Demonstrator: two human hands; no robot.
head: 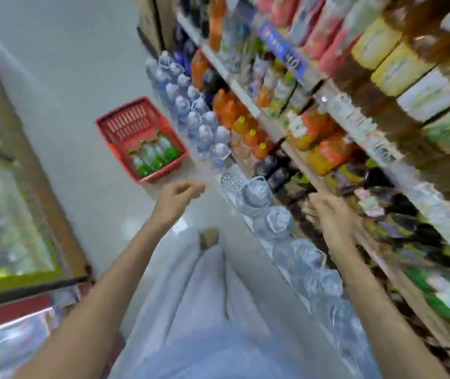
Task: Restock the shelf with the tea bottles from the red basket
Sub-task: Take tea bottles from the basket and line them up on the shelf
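Note:
The red basket (125,124) stands on the floor ahead, beside the shelf. Several green tea bottles (154,154) lie in its near end. My left hand (181,191) hovers in the air just short of the basket, fingers loosely curled, holding nothing. My right hand (327,212) is stretched toward a low shelf (316,176), fingers spread, with nothing in it. The whole view is blurred by motion.
Wrapped packs of water bottles (199,124) line the floor along the shelf foot, with bigger water jugs (273,222) near my right arm. Orange drink bottles (248,135) fill the lower shelves. A glass-topped freezer (8,214) runs along the left. Grey floor lies between.

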